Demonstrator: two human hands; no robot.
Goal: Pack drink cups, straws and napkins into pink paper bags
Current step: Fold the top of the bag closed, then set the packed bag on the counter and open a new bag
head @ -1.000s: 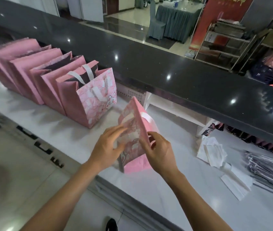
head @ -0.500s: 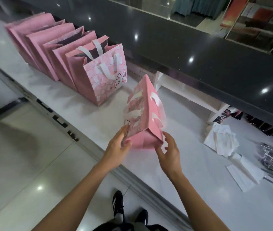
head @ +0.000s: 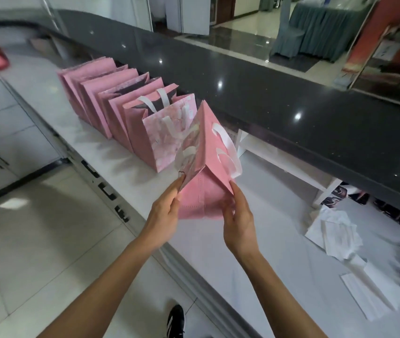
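Head view showed a flattened pink paper bag [head: 202, 152] held above the white counter [head: 255, 240] just beside the row of opened bags [head: 121, 111], its folded base toward the person. Left hand [head: 163, 213] and right hand [head: 239, 220] each pinched a bottom corner, fingers closed on paper. Judged best practice: spread the base flat, crease the gussets outward, then stand the bag upright by the row.

The held bag [head: 205, 152] is plain pink on its side and base, with a pale pink-and-white print on its face and white handles. The standing bags [head: 121, 111] match. The counter [head: 279, 252] is white beneath a glossy black ledge [head: 267, 89].
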